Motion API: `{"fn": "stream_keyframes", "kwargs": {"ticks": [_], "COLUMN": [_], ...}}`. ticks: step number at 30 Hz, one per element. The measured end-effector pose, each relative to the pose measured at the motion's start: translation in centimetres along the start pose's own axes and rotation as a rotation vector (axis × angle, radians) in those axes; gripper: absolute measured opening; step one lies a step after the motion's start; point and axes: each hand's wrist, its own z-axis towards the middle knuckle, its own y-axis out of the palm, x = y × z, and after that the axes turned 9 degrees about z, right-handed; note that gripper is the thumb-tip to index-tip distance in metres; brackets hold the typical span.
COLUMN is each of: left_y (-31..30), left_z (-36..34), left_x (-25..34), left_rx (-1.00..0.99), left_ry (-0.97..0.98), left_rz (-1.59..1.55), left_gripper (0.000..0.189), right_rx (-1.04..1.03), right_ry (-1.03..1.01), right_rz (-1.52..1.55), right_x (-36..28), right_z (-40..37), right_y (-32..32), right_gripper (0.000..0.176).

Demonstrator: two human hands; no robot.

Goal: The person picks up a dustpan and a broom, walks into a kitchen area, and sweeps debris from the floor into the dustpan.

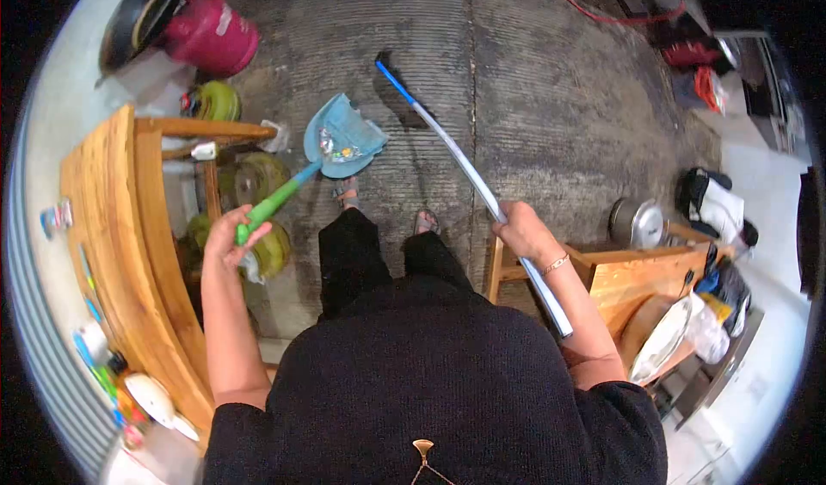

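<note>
My left hand (231,235) is closed around the green handle of a light-blue dustpan (357,134). Bits of litter (338,148), some shiny and some orange, lie in its pan, just ahead of my feet. My right hand (527,229) grips a broom (460,158) by its long white pole, which turns blue toward the far end. That pole slants forward and left across the floor, and its other end passes beside my right forearm. A dark shape, perhaps the bristles, shows at the far tip, but I cannot make it out well.
To my left stands a wooden table (129,253), with green gas cylinders (258,179) beneath it. A pink gas cylinder (215,36) is at the far left. On my right are a wooden bench (628,278) and a metal pot (638,222). Ribbed concrete floor (551,98) lies ahead.
</note>
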Motion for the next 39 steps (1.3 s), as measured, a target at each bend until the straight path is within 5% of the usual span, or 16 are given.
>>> {"fn": "stream_keyframes", "kwargs": {"ticks": [12, 21, 24, 28, 31, 33, 39], "left_y": [-0.1, -2.8, -4.1, -5.3, -5.8, -6.1, -5.8], "left_z": [-12.8, -14.2, -13.6, -13.1, -12.5, -12.0, -12.1], "left_x": [-22.3, -27.9, -28.0, -26.5, -26.0, -26.7, -26.9], "left_rx": [0.288, 0.385, 0.385, 0.436, 0.413, 0.386, 0.278], "left_ry": [-0.054, -0.076, -0.05, -0.067, -0.069, -0.072, -0.017], "left_rz": [-0.761, -0.885, -0.892, -0.937, -0.946, -0.926, -0.867], "left_gripper": [0.038, 0.034, 0.032, 0.024, 0.019, 0.016, 0.015], "right_rx": [0.01, 0.127, -0.04, -0.306, -0.633, -0.575, -0.443], "right_ry": [-0.255, -0.225, -0.302, -0.682, -0.569, -0.345, -0.352], "right_rz": [-0.398, -0.628, -0.85, -1.143, -1.231, -1.136, -1.245], "right_x": [-3.2, -9.8, -10.8, -6.0, -4.9, -7.4, -11.4], "right_z": [6.4, 15.5, 11.3, 1.1, -5.2, -9.1, -9.5], "right_y": [0.2, 12.5, 18.0, 21.3, 19.3, 17.2, 14.3], "right_gripper": [0.022, 0.025, 0.022, 0.017, 0.018, 0.019, 0.019]}}
